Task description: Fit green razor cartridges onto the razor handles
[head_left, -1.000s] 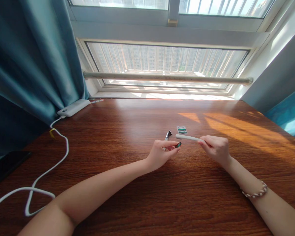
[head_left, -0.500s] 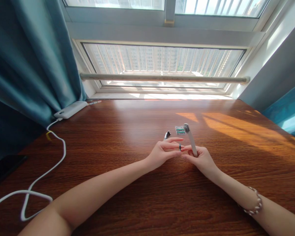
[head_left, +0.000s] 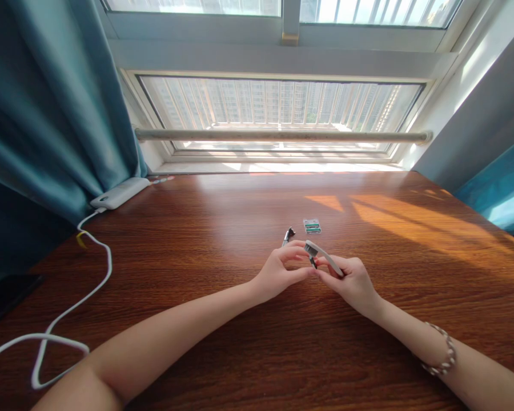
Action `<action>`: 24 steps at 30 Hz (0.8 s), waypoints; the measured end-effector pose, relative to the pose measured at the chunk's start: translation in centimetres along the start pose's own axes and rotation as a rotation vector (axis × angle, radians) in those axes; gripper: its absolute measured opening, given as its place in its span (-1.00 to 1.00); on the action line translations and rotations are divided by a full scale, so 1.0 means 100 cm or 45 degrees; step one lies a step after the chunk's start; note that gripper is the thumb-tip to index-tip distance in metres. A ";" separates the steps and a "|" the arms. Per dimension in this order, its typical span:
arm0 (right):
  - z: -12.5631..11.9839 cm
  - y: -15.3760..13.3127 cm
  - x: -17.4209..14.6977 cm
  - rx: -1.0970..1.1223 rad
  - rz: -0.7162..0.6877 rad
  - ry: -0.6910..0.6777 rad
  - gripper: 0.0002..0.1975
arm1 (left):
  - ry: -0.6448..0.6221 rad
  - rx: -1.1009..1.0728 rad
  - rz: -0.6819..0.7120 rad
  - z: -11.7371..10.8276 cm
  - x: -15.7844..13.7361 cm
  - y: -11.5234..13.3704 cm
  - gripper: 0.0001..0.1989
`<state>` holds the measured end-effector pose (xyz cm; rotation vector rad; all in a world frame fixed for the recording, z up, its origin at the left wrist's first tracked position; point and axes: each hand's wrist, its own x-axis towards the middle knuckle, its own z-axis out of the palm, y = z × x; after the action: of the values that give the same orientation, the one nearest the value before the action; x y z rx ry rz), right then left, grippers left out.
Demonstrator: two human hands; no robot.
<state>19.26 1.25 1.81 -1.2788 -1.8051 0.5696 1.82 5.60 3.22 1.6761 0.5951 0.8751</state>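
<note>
My right hand (head_left: 354,281) is closed around the light-coloured handle of a toothbrush (head_left: 329,260). The brush leans to the left, its grey bristles right at a small dark piece that looks like a razor cartridge (head_left: 312,262). This piece is pinched upright between the fingertips of my left hand (head_left: 278,268), and the right fingertips come up against it as well. Just beyond the left hand a razor (head_left: 288,235) shows its dark head, its handle partly hidden by the fingers. A clear pack (head_left: 312,226) with green-striped cartridges lies past both hands.
On the left, a white power bank (head_left: 122,193) with a white cable (head_left: 110,260) lies beside the blue curtain (head_left: 55,103). A dark phone-like slab (head_left: 11,299) sits at the table's left edge. A window with a rail (head_left: 278,136) rises behind the wooden table (head_left: 223,354).
The toothbrush has tipped from nearly upright down to the left, bringing its bristles to the cartridge. The cartridge has tilted slightly, and the hands are closer together.
</note>
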 end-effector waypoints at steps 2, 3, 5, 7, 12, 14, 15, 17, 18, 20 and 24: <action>-0.001 0.000 0.001 -0.049 -0.027 0.028 -0.81 | 0.037 0.056 0.036 0.000 0.000 0.002 -0.79; -0.002 0.000 0.001 -0.068 -0.036 0.039 -0.81 | 0.050 0.083 0.054 -0.001 0.000 0.002 -0.79; -0.003 0.000 0.002 -0.091 -0.053 0.049 -0.81 | 0.076 0.131 0.084 -0.001 0.000 0.003 -0.79; -0.003 -0.001 0.002 -0.096 -0.076 0.037 -0.82 | 0.103 0.164 0.115 -0.001 0.000 0.003 -0.78; -0.004 -0.002 0.001 -0.090 -0.096 -0.025 -0.82 | 0.056 0.243 0.183 -0.002 -0.001 0.002 -0.83; -0.005 -0.003 0.001 -0.068 -0.087 0.001 -0.82 | 0.057 0.280 0.191 -0.002 -0.001 0.002 -0.84; -0.005 -0.003 0.001 -0.057 -0.077 0.018 -0.81 | 0.067 0.296 0.194 -0.003 0.000 0.002 -0.83; -0.006 -0.003 0.002 -0.049 -0.050 0.047 -0.80 | 0.087 0.323 0.196 -0.003 0.000 0.003 -0.84; -0.007 -0.004 0.002 -0.052 -0.039 0.058 -0.79 | 0.094 0.338 0.197 -0.003 0.000 0.003 -0.84; -0.008 -0.005 0.003 -0.065 -0.037 0.082 -0.78 | 0.097 0.376 0.204 -0.003 0.000 0.002 -0.86; -0.010 -0.006 0.002 -0.086 -0.088 0.102 -0.80 | 0.077 0.452 0.238 -0.002 0.001 -0.001 -0.85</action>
<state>19.68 1.07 2.89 -1.2612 -1.8077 0.4170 1.70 5.79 3.20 2.0571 0.6719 0.9997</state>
